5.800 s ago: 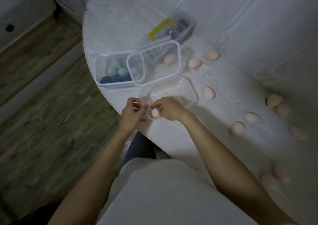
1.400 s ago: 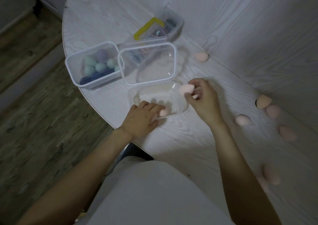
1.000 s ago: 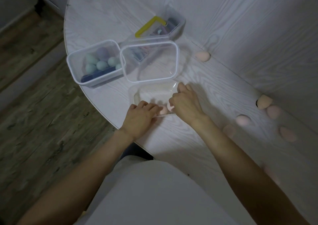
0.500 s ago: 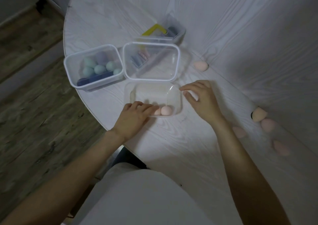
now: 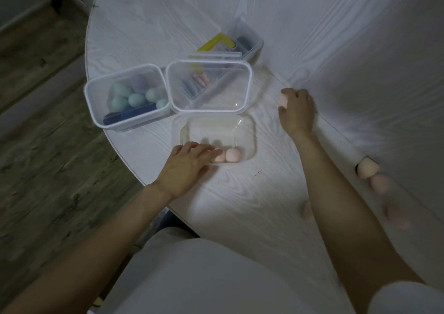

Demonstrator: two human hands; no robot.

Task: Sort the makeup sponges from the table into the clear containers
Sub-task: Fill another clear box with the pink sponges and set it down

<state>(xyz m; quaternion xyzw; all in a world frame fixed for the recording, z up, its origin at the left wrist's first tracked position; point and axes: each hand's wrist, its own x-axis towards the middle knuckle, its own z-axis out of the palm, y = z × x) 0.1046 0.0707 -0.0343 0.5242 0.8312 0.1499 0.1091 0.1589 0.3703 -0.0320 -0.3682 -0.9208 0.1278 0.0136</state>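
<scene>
A: Where are the hands?

B: The left hand (image 5: pixel 186 167) lies with fairly straight fingers on the near left corner of the shallow clear plastic container (image 5: pixel 249 133), fingertips touching its rim. The right hand (image 5: pixel 296 112) is out beside the wall panel, fingers curled round a pale pink egg-shaped makeup sponge (image 5: pixel 283 100).

A: And the sponges already sorted?

B: Two pink sponges (image 5: pixel 233 155) sit side by side against the near wall of that shallow container. Just behind it stands an upright clear lid (image 5: pixel 247 73) with a white rim. To the left, a deeper clear box (image 5: pixel 96 112) holds teal, lilac and dark blue sponges (image 5: pixel 134 98).

A: Anything left loose?

B: Yes, on the white wood-grain surface (image 5: pixel 240 205): a peach sponge with a dark base (image 5: pixel 367 168) at the foot of the wall, a blurred pink one (image 5: pixel 379 184) touching it, another pink one (image 5: pixel 397 219) nearer, and one (image 5: pixel 306 211) half hidden by the right forearm.

A: What's at the back?

B: A clear bin with a yellow handle (image 5: pixel 216 42); its contents are too dim to tell
</scene>
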